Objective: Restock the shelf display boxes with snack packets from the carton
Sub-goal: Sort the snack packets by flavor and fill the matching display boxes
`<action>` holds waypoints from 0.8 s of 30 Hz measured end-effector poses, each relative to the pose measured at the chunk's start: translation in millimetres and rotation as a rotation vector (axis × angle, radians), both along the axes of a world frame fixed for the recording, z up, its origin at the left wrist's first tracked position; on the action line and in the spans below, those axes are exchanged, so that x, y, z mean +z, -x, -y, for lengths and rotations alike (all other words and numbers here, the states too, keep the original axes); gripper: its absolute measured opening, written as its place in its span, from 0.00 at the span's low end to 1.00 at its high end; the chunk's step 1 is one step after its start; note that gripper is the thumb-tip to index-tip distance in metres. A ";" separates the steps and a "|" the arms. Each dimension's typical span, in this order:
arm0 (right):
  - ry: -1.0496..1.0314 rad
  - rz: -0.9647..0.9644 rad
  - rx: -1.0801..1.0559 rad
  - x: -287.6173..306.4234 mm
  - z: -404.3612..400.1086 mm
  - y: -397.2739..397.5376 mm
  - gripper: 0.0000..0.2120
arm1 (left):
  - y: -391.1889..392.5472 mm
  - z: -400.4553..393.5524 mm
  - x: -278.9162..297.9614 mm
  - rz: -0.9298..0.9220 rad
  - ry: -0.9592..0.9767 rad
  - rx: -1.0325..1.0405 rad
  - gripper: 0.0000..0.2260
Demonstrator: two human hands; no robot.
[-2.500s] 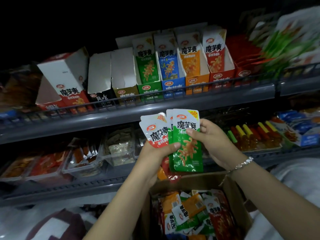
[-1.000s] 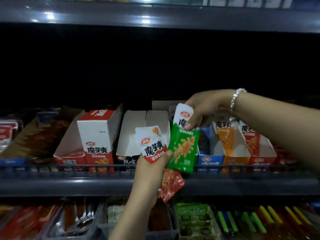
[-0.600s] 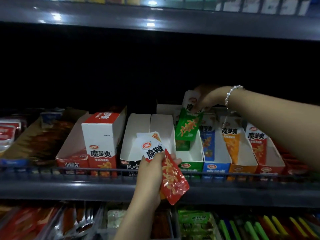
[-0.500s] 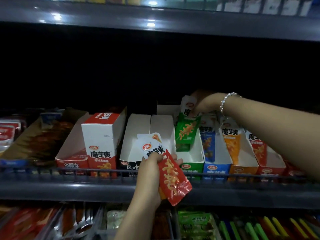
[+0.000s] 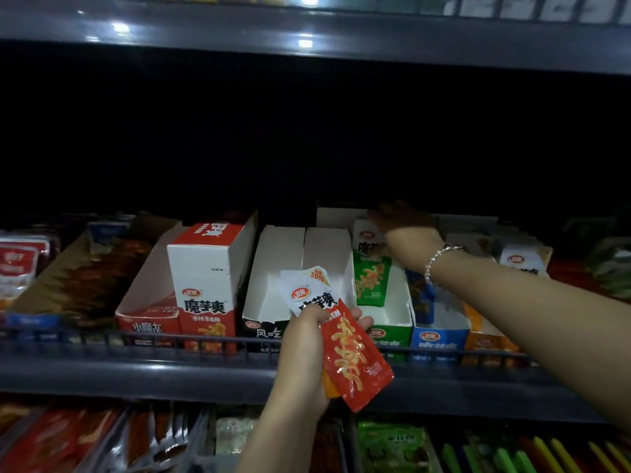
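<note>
Green packet (image 5: 370,278) stands in green box (image 5: 392,331) (right hand (image 5: 404,230) fingers grasping it); left hand (image 5: 307,339) clutches red packets (image 5: 351,360).

The right hand (image 5: 404,221) is sitting in deep shadow at the back of the shelf (image 5: 136,373), so its grip on the green packet (image 5: 370,274) is not showing clearly. The left hand (image 5: 307,349) is covering part of the red packets (image 5: 355,360). The blue box (image 5: 438,337) and orange box (image 5: 485,343) are lying partly behind the right forearm. Lower-shelf goods are running off the bottom edge, blurred.
</note>
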State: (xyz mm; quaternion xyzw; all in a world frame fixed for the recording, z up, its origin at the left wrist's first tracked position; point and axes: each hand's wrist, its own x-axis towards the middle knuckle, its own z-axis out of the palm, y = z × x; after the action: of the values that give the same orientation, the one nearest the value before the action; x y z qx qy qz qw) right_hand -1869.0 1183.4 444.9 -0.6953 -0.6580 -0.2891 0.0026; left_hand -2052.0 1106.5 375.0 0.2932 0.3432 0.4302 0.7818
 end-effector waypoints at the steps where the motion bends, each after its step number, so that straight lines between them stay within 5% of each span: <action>1: -0.010 0.001 -0.001 -1.1 -0.9 -0.5 0.35 | -0.9 0.1 0.2 0.003 0.003 0.000 0.15; 14: -0.085 -0.264 0.111 -21.0 1.0 -10.5 0.34 | -2.2 0.6 -0.1 0.046 0.010 -0.066 0.17; 21: -0.238 -0.505 0.239 -13.4 32.8 -8.6 0.18 | -5.0 1.1 -3.5 0.053 -0.082 -0.121 0.15; 24: -0.106 -0.668 0.366 -9.1 57.1 -6.4 0.13 | -6.5 3.8 -7.5 -0.062 -0.177 -0.099 0.13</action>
State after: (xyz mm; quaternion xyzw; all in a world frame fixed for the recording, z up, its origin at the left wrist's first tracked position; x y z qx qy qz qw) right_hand -1862.6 1126.2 435.8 -0.6212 -0.7183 -0.0749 0.3044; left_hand -2045.5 1102.7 367.4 0.3907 0.3131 0.4102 0.7623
